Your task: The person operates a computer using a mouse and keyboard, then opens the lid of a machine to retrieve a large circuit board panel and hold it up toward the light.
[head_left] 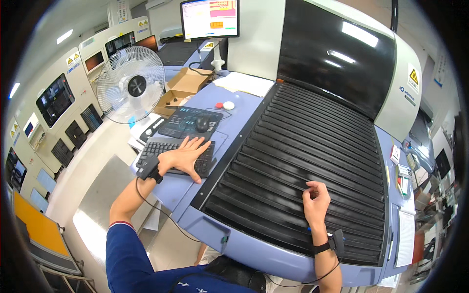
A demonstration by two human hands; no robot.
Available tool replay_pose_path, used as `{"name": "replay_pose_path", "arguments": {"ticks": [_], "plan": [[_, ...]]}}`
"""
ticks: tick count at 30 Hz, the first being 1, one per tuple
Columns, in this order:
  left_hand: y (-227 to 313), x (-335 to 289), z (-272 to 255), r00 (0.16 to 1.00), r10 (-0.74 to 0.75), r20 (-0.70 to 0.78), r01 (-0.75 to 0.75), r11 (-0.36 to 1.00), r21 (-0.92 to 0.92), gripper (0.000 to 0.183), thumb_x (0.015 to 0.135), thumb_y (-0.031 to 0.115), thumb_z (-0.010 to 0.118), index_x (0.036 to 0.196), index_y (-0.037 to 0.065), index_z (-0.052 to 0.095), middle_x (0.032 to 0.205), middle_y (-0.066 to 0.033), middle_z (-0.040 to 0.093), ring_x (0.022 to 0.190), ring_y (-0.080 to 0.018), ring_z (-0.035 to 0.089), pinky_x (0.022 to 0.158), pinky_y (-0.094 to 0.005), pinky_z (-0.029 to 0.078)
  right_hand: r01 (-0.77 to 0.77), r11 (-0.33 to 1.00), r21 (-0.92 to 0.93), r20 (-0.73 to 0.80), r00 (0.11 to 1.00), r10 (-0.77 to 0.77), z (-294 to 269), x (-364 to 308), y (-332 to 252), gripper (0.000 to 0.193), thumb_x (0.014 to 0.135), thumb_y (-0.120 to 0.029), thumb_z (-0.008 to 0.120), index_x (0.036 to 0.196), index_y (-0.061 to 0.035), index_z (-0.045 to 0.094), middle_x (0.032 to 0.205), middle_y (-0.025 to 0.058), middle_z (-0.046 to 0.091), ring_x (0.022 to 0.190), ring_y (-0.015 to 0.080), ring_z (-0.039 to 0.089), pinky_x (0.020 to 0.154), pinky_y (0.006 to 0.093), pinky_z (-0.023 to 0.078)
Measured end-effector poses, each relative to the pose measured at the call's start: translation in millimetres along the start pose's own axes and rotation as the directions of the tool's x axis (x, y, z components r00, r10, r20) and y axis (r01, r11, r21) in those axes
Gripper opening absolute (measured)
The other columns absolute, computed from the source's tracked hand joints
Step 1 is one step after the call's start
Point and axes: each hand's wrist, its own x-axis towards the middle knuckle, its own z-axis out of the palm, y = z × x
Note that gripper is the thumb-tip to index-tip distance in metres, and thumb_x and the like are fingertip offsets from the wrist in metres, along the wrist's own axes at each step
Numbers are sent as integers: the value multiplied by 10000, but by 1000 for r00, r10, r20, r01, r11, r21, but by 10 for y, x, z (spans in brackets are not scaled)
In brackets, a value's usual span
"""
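My left hand point(184, 157) lies with spread fingers over a black keyboard point(155, 148) on the blue-grey machine top. Just beyond the keyboard, a black mouse point(202, 123) rests on a dark printed mouse pad point(181, 121). My right hand point(317, 200) is above the black ribbed bellows cover point(293, 141), its fingers curled toward the thumb. Whether anything small sits inside that curl I cannot make out. Both wrists wear black strapped devices with cables.
A white fan point(131, 85) stands left of the mouse pad, near an open cardboard box point(188, 83). Papers point(244, 84) and a monitor point(211, 18) are at the back. A dark glossy hood point(337, 46) rises behind the bellows. A written sheet point(405, 238) lies at the right edge.
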Motion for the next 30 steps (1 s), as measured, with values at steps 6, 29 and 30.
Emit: {"name": "replay_pose_path", "arguments": {"ticks": [6, 29, 30], "plan": [[944, 196, 22, 807, 228, -545, -427, 863, -270, 770, 830, 412, 804, 1423, 10, 520, 1457, -247, 509, 1373, -398, 464, 1145, -453, 376, 22, 1000, -11, 24, 999, -22, 22, 0, -133, 252, 791, 79, 629, 1018, -14, 686, 874, 79, 643, 700, 137, 623, 650, 268, 522], [1279, 681, 271, 725, -175, -666, -406, 673, -618, 170, 859, 99, 726, 955, 0, 626, 1066, -158, 725, 968, -280, 708, 831, -351, 555, -34, 999, -16, -63, 997, 33, -264, 174, -67, 152, 838, 109, 581, 917, -2, 649, 1135, 153, 743, 717, 20, 583, 539, 174, 445], [1314, 663, 238, 697, -191, -692, -394, 703, -592, 212, 861, 119, 730, 1006, 0, 629, 1133, -171, 702, 1018, -300, 691, 857, -368, 549, -53, 999, -10, -80, 995, 52, -313, 184, -69, 165, 838, 110, 578, 929, -4, 655, 1135, 146, 745, 684, 38, 587, 557, 189, 472]]}}
